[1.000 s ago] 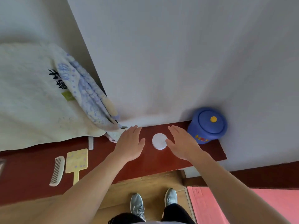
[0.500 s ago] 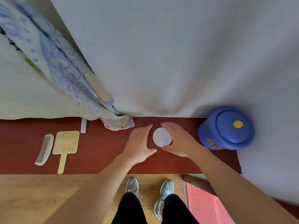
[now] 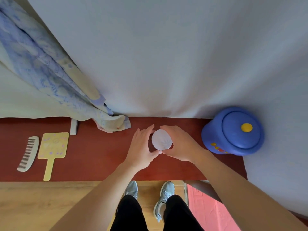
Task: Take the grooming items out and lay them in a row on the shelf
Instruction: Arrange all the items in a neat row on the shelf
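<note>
A small round white jar (image 3: 162, 139) stands on the dark red shelf (image 3: 100, 155). My left hand (image 3: 141, 147) cups its left side and my right hand (image 3: 180, 144) cups its right side, thumbs almost meeting in front of it. At the shelf's left end lie a pale comb (image 3: 28, 153) and a yellow hand mirror (image 3: 52, 150), side by side. A blue lidded pot (image 3: 233, 130) with a yellow knob stands at the right end, its lid on.
A small grey flat item (image 3: 74, 126) lies at the back behind the mirror. A blue-patterned towel (image 3: 50, 75) hangs down onto the shelf. A white wall rises behind. Below are wooden floor, my shoes and a pink mat (image 3: 211, 212).
Both hands have closed in from either side of the white jar until they curl around it. The view has tilted, so the shelf now runs level.
</note>
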Demonstrator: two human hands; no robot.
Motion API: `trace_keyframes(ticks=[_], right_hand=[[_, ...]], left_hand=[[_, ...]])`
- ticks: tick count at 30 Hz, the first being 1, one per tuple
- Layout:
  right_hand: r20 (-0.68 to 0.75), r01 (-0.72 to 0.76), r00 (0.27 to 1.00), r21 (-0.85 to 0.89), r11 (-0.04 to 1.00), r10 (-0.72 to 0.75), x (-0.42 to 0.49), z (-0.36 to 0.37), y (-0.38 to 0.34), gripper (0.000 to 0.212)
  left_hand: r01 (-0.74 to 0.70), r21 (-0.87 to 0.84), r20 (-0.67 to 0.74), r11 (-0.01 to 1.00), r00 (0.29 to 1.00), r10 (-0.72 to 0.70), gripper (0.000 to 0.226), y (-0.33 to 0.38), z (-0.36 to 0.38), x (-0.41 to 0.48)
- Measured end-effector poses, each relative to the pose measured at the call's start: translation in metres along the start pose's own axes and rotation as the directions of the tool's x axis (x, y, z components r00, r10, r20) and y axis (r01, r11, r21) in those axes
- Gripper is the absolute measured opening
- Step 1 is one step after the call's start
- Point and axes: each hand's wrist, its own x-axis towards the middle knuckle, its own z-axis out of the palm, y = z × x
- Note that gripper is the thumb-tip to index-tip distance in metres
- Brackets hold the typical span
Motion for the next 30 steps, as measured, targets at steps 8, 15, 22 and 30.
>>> trace_keyframes(ticks=[8,15,22,30], right_hand=[[0.008,-0.047,0.999,0.004,0.999,0.047,0.004,0.005,0.006,0.088],[0.03,-0.049,0.998,0.043,0.998,0.048,0.008,0.003,0.01,0.082],[0.087,-0.098,0.993,0.27,0.958,0.077,0.003,-0.008,0.015,0.079],[0.036,-0.132,0.99,0.616,0.777,0.139,-0.008,0.008,0.025,0.066]], left_hand=[[0.017,-0.057,-0.021,0.998,1.0,-0.018,0.099,-0.002,0.003,0.0],[0.022,-0.046,-0.022,0.999,1.0,-0.023,0.098,-0.004,0.004,-0.001],[0.033,-0.064,-0.028,0.997,0.999,-0.035,0.097,-0.002,0.003,-0.001],[0.029,-0.056,-0.047,0.998,0.998,-0.032,0.092,-0.001,0.006,-0.004]])
